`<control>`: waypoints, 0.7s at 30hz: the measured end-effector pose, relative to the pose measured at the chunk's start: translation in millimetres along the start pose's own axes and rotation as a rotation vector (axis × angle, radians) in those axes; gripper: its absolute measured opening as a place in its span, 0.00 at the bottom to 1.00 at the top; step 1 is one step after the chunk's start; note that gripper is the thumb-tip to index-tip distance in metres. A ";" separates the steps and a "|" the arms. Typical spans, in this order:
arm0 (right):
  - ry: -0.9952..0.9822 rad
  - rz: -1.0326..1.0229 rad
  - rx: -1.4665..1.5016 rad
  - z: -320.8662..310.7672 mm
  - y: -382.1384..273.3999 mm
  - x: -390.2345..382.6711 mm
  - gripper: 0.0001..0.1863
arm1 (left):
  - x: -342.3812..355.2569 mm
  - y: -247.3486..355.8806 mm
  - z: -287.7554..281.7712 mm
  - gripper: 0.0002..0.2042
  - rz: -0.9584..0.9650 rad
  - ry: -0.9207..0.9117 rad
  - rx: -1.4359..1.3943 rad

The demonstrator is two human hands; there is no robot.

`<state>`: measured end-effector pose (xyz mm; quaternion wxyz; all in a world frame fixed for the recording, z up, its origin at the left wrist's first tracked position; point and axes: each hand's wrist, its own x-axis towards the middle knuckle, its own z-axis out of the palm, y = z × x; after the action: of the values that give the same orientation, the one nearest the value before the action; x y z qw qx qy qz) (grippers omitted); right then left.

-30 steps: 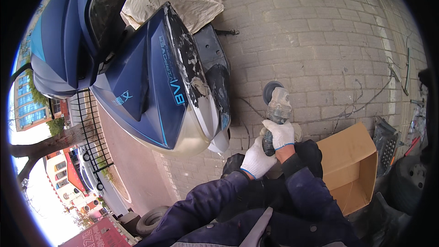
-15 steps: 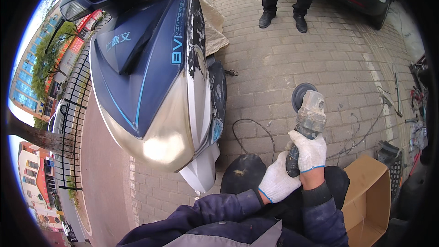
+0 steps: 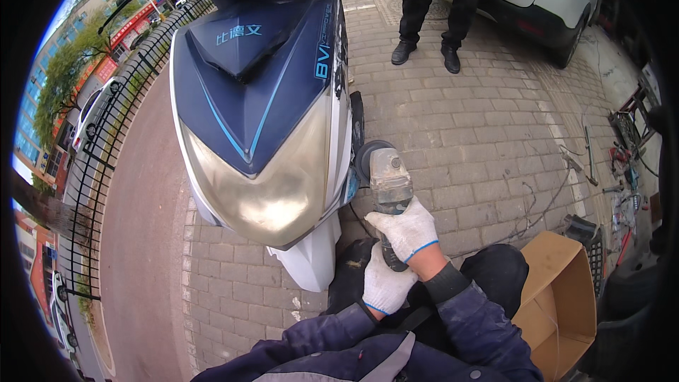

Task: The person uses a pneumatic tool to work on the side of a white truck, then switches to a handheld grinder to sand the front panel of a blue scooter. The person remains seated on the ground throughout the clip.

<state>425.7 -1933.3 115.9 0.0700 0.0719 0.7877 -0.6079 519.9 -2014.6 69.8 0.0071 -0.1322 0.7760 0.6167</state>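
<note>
Both hands wear white knit gloves with blue cuffs and hold a worn, dusty angle grinder (image 3: 390,173). My right hand (image 3: 410,229) wraps round the middle of its body. Lower down, my left hand (image 3: 387,287) grips the rear end of the handle. A dark round pad (image 3: 364,161) on the tool's head sits close beside the right flank of an electric scooter (image 3: 233,92); whether they touch, I cannot tell. The scooter's front is blue and white, and its large headlight lens (image 3: 272,201) looks hazy and yellowish.
An open cardboard box (image 3: 555,297) stands at my right. Ahead, a person in dark trousers (image 3: 431,7) stands near a white car (image 3: 544,0). Cables and tools (image 3: 626,163) lie along the right side. A black fence (image 3: 106,148) runs on the left beyond the paving.
Both hands have carried the angle grinder leftward, bringing it close to the scooter. My view has turned, so more of the scooter's front and headlight shows.
</note>
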 end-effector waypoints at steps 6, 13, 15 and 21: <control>0.003 -0.004 -0.081 9.4 -1.8 -2.8 0.39 | -6.4 2.6 -10.8 0.33 0.010 0.024 0.056; -0.006 0.026 -0.165 7.9 -7.3 0.3 0.40 | -5.5 8.1 -13.0 0.32 -0.027 0.000 -0.011; -0.007 0.028 -0.174 5.0 -8.3 -1.2 0.41 | -7.3 10.8 -12.7 0.32 -0.060 -0.020 -0.006; 0.010 0.003 -0.187 2.5 -12.2 -6.1 0.42 | -10.7 16.1 -14.6 0.32 -0.029 -0.026 -0.005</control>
<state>429.3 -1939.0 128.0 0.0735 0.0690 0.8413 -0.5312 529.0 -2023.1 90.5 0.0258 -0.1351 0.7722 0.6203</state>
